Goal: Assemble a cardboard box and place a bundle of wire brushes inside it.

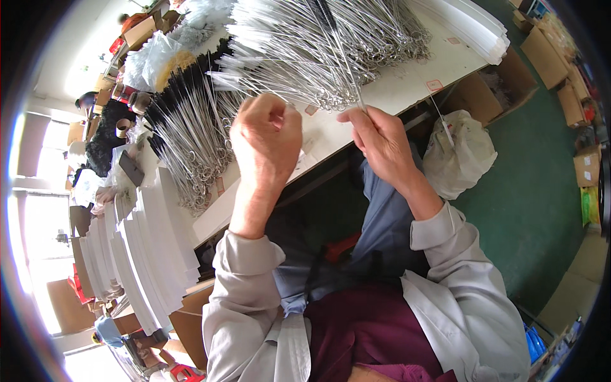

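The right hand (382, 137) pinches the looped end of 1 thin wire brush (347, 67) between thumb and fingers, its grip closed on the wire just above the bench (407, 86) edge. The brush's stem runs up and away over a heap of white-bristled wire brushes (318, 44) that covers the far part of the bench. The left hand (267, 137) is raised beside it, fingers curled into a loose fist; whether anything lies inside that grip cannot be told. Left of the hands lies a fan of black-bristled wire brushes (191, 121). Stacks of white card strips (153, 248) stand along the bench's near left edge. A white plastic bag (461, 156) hangs below the bench on the right, over a green floor (534, 191).
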Motion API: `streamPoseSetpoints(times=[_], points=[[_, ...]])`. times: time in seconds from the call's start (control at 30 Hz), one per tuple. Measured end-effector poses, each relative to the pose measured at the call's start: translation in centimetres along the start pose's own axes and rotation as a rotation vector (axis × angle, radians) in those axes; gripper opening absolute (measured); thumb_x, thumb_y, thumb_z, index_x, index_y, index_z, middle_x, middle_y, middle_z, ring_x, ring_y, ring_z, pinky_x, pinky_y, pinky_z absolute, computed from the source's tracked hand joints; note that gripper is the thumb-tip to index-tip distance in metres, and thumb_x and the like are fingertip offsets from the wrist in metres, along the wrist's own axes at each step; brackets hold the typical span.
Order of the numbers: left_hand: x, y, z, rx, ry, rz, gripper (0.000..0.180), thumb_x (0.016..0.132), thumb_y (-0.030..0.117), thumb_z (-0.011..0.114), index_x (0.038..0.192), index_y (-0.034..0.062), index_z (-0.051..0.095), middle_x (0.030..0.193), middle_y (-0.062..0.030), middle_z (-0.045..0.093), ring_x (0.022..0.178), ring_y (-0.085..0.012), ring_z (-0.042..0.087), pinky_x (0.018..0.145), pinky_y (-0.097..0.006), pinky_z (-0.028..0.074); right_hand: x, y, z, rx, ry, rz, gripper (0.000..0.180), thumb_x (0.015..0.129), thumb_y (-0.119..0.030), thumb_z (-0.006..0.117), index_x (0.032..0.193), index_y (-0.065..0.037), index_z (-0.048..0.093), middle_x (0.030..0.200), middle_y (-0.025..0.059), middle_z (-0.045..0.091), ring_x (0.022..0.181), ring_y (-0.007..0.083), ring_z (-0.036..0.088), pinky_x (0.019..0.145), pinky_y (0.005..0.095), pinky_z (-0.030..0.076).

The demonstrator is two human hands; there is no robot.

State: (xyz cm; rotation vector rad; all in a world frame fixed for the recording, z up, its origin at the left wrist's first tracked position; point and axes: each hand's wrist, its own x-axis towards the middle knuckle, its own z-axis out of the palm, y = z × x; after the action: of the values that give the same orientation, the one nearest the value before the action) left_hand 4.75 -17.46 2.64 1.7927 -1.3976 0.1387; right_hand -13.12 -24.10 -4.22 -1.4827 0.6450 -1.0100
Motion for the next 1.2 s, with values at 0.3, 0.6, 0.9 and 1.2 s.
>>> streamPoseSetpoints(times=[0.3, 0.6, 0.9, 1.2], points=[[5.9, -0.2, -6.2, -0.352, -0.006, -0.107, 0.016, 0.095, 0.01, 0.066, 0.093, -0.0051, 0.069, 0.079, -0.0106, 0.074, 0.066, -0.0115, 0.068, 0.065, -0.026, 0.055, 10.3, 6.6, 7.1, 0.108, -0.117, 0.142, 0.034, 0.109, -0.024, 0.053, 0.1, 0.003, 0.073, 0.096, 0.0108, 0.074, 0.092, 0.0171, 0.071, 0.085, 0.0328, 0.059], [12.8, -1.7, -14.9, -0.602, 0.292, 0.153, 0.02, 0.097, 0.005, 0.057, 0.103, -0.013, 0.064, 0.092, -0.0222, 0.074, 0.086, -0.0302, 0.078, 0.075, -0.039, 0.068, 12.4, 10.4, 9.5, 0.06, 0.103, -0.045, 0.038, 0.096, -0.028, 0.059, 0.081, 0.003, 0.074, 0.063, 0.0176, 0.067, 0.057, 0.0251, 0.062, 0.061, 0.0407, 0.049], [10.0, -1.3, -26.2, -0.582, 0.162, 0.057, 0.027, 0.104, 0.009, 0.05, 0.115, -0.0136, 0.062, 0.108, -0.0319, 0.071, 0.101, -0.0417, 0.074, 0.086, -0.042, 0.063, 9.6, 3.8, 8.1, 0.084, -0.036, 0.043, 0.037, 0.105, -0.03, 0.055, 0.1, 0.002, 0.071, 0.08, 0.0117, 0.076, 0.066, 0.0184, 0.074, 0.055, 0.0309, 0.056], [2.7, -1.7, -22.9, -1.043, -0.249, -0.172, 0.024, 0.107, 0.013, 0.048, 0.111, -0.0062, 0.062, 0.105, -0.0305, 0.072, 0.093, -0.0346, 0.076, 0.076, -0.04, 0.063, 4.0, -3.9, 7.1, 0.088, -0.525, -0.004, 0.036, 0.113, -0.03, 0.049, 0.119, -0.002, 0.071, 0.078, 0.0018, 0.065, 0.059, 0.0036, 0.044, 0.052, 0.0186, 0.039]])
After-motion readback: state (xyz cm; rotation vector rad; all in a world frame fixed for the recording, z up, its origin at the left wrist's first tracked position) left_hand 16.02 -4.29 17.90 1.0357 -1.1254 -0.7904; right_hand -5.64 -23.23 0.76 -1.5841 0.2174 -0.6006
